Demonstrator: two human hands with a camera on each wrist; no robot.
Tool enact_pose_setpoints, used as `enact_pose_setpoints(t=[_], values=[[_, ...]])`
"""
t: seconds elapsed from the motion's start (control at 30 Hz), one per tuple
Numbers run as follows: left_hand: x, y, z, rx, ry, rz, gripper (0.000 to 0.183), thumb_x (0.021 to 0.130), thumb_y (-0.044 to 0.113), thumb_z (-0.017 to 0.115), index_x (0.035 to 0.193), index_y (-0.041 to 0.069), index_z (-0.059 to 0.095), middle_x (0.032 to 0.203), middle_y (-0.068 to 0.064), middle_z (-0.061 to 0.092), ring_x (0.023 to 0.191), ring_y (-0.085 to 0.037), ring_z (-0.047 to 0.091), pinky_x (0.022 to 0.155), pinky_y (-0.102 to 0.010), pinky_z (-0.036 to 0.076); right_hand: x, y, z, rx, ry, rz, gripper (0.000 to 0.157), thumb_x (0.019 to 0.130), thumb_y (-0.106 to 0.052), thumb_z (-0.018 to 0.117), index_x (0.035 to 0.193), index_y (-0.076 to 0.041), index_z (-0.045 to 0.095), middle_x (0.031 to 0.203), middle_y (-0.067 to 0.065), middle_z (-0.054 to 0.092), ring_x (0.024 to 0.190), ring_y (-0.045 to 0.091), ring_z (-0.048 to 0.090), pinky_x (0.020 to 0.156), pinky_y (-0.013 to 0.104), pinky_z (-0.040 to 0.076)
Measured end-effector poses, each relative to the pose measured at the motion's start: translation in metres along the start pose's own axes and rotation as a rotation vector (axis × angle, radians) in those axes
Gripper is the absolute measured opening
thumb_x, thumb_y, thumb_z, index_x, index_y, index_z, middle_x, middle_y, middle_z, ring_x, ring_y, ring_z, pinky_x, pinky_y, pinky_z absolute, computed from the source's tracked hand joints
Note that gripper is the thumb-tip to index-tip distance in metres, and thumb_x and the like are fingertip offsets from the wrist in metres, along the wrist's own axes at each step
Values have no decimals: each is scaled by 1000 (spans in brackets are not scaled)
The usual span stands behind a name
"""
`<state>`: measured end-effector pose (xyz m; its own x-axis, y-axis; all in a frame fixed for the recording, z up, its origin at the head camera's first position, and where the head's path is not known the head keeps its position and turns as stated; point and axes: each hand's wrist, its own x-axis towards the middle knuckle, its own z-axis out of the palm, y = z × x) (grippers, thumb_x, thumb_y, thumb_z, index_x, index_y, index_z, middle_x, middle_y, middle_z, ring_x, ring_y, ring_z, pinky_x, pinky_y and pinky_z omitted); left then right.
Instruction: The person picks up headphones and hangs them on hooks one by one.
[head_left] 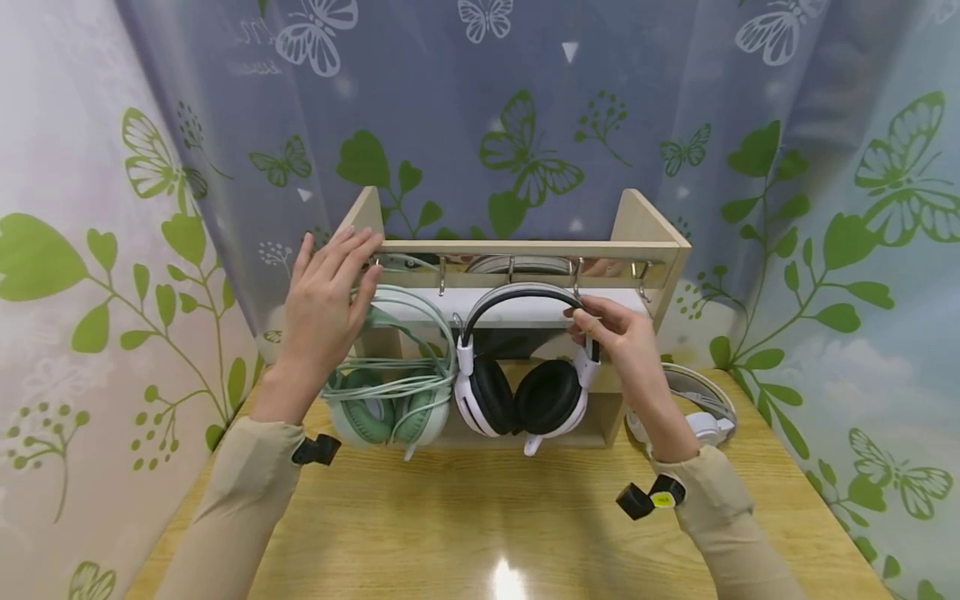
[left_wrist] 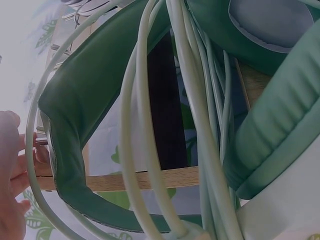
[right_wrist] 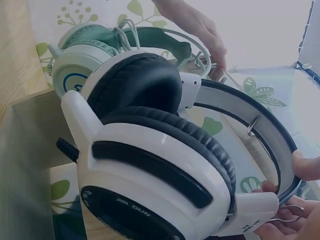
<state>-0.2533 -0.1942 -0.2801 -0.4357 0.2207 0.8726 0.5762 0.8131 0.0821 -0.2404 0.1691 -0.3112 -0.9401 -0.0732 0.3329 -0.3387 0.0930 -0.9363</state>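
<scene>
White headphones with black ear pads [head_left: 551, 396] hang upright at the front of a wooden rack [head_left: 525, 247]. My right hand [head_left: 628, 346] pinches the right side of their headband between thumb and fingers. In the right wrist view, a metal hook [right_wrist: 253, 125] shows inside the headband; whether it bears the weight I cannot tell. My left hand [head_left: 324, 304] rests on the rack's left top corner, fingers extended. Below it hang mint-green headphones [head_left: 363, 408] with their cable [left_wrist: 135, 130] looped around them; the left wrist view shows their green headband [left_wrist: 70, 125] close up.
More metal hooks [head_left: 442, 277] line the rack's front bar. Another white pair of headphones [head_left: 708, 427] lies on the wooden table [head_left: 450, 517], right of the rack. A patterned curtain [head_left: 450, 100] stands behind, with similar fabric on both sides.
</scene>
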Motion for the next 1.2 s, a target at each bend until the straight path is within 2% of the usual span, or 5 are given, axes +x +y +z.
enact_pose_setpoints(t=[0.23,0.57,0.73,0.93,1.2], values=[[0,0,0,-1,-9,-10,40,103,23,60,140,7,61,142,-13,60,139,-32,49,127,-47,13,2,7,0,12,16,5,44,101,-19,65,136,7,59,103,-7,76,86,4,69,84,18,53],[0,0,1,-2,-2,-5,40,103,21,61,140,6,62,142,-14,60,139,-32,49,127,-48,13,3,14,0,50,0,5,49,102,-20,64,142,5,53,112,-10,75,95,4,70,89,18,53],[1,0,2,-8,-3,-6,40,103,21,60,140,6,62,142,-14,60,139,-33,49,127,-48,13,2,16,-1,9,6,-20,47,101,-19,65,142,2,56,116,-6,75,96,9,68,86,18,53],[1,0,2,-5,-2,-7,40,103,21,60,140,6,62,142,-13,60,139,-32,49,127,-47,13,1,17,-2,-58,40,-38,43,100,-20,68,138,-3,62,105,-12,72,92,6,66,81,19,52],[1,0,2,-4,-3,-6,40,103,21,60,140,6,62,142,-14,60,139,-32,49,127,-48,13,-3,20,-6,-71,49,-56,43,99,-21,69,138,-3,63,119,-9,67,97,4,66,77,17,51]])
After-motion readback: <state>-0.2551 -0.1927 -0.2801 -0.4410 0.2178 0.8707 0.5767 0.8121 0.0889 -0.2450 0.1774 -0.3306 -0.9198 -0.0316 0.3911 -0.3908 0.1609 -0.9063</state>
